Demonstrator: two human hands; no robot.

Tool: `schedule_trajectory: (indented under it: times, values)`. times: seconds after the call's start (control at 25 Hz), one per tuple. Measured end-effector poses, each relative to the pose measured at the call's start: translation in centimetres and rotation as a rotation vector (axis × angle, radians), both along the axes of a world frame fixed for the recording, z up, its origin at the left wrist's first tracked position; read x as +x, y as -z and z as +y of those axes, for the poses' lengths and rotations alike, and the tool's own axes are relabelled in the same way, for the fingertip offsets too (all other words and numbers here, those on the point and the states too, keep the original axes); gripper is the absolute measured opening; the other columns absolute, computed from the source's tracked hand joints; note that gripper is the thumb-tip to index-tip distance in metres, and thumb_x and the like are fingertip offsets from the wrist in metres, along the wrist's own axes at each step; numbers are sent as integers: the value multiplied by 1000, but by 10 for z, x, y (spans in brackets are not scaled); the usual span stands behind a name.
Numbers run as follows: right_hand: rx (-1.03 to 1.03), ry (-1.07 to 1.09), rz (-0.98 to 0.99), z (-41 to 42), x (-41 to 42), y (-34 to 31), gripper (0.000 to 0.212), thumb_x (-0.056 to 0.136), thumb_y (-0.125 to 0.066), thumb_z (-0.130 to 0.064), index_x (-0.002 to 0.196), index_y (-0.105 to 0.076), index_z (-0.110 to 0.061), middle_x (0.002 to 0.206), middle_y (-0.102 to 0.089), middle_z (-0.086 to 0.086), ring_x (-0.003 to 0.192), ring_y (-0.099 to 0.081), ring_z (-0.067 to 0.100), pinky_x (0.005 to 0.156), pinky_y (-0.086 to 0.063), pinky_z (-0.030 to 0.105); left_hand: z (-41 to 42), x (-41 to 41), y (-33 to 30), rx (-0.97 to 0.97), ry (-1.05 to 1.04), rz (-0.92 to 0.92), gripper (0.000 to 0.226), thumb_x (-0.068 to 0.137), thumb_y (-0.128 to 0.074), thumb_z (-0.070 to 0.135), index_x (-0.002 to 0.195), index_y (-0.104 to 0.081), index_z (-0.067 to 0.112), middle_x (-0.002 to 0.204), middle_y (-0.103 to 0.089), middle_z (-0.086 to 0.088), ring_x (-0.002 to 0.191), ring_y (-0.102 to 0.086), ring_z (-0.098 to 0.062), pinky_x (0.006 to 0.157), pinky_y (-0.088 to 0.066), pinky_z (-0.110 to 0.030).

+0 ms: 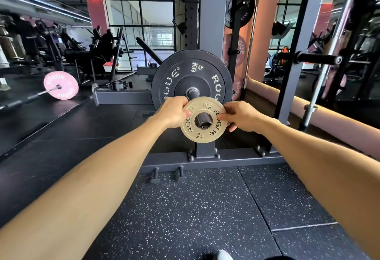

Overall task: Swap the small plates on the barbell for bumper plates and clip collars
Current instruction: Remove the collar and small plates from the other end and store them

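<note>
Speckled rubber floor (185,208) bare below; left hand (172,113), right hand (240,117) pinch small plate (203,119) rim at sleeve end (202,120).

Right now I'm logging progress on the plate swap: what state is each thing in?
Small plate: on the sleeve end, gripped at both edges.
Barbell sleeve: its end shows through the small plate's hole.
Black bumper plate: upright behind the small plate.
Left hand: grips the rim.
Right hand: grips the rim.

A gym: a steel rack (211,33) hung with black bumper plates (192,78), speckled rubber floor (185,208), and apparently exercise machines (82,49) behind.
</note>
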State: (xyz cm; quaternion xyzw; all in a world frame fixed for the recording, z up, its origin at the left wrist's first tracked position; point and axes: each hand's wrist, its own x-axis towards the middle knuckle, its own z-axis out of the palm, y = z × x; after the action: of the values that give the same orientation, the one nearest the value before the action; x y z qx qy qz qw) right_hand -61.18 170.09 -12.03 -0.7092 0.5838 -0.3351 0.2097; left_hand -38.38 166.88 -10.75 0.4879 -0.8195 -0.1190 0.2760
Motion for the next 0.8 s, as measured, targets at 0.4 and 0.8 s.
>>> schedule_trajectory:
  times: [0.4, 0.8]
  values:
    - [-123, -108, -68, -91, -11, -103, 7, 91, -68, -22, 93, -66, -15, 89, -74, 7, 75, -69, 22, 65, -62, 36, -80, -5, -106, -95, -96, 119, 13, 95, -64, 21, 105, -66, 13, 100, -70, -6, 91, -69, -25, 85, -57, -46]
    - [-147, -109, -72, -210, -52, -356, 17, 92, -66, -22, 102, -64, -8, 97, -73, 14, 78, -68, 24, 57, -59, 26, -193, -46, -355, -98, -152, 178, 15, 96, -64, 21, 103, -67, 8, 94, -71, -10, 84, -72, -26, 76, -61, -43]
